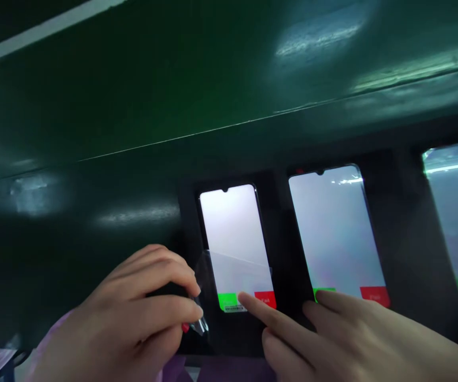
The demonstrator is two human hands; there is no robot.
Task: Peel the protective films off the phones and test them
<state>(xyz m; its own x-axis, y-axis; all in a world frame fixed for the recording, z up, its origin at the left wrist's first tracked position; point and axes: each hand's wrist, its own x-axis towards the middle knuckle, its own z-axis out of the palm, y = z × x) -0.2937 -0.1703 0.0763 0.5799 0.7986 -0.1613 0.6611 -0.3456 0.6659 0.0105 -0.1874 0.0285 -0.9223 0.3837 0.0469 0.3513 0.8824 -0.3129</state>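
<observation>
A phone (234, 233) with a lit white screen lies in a black holder, with a green box and a red "Fail" box along its bottom. Over its lower half lies a clear plastic film (236, 260). My left hand (145, 307) is closed beside the phone's lower left, pinching a clear edge of film with a red bit showing at the fingertips. My right hand (332, 334) has its index finger stretched out, the tip at the screen's bottom between the two boxes. Its other fingers are apart, partly over the bottom of a second lit phone (338, 228).
A third lit phone (457, 223) is cut off by the right edge. Behind the row runs a shiny dark green surface (133, 95) with a thin seam. A cable (22, 358) shows at the lower left, near a pink sleeve.
</observation>
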